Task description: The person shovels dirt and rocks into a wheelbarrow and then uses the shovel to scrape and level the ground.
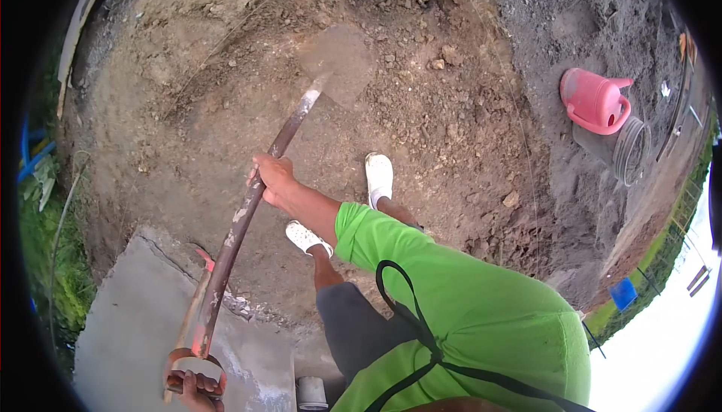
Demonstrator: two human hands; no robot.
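A person in a bright green shirt looks down over their own body at a patch of loose brown soil. They hold a long-handled shovel (248, 209) with both hands. The right hand (272, 179) is wrapped closed around the middle of the worn, rusty shaft. The left hand (197, 388), at the bottom edge of the view, is closed around the D-shaped handle at the shaft's near end. The shovel slants away from the person, up and to the right in the picture, and its flat, dirt-coated blade (338, 62) rests on the crumbly soil (421, 111) ahead of the feet.

Two white shoes (378, 175) stand on the dirt just right of the shaft, one ahead of the other. A cracked concrete slab (135, 322) lies at the lower left, under the handle end. Well off to the right, a pink watering can (594, 100) sits on darker grey earth, just beside a round wire-mesh sieve (630, 150). Grass borders the plot on the far left.
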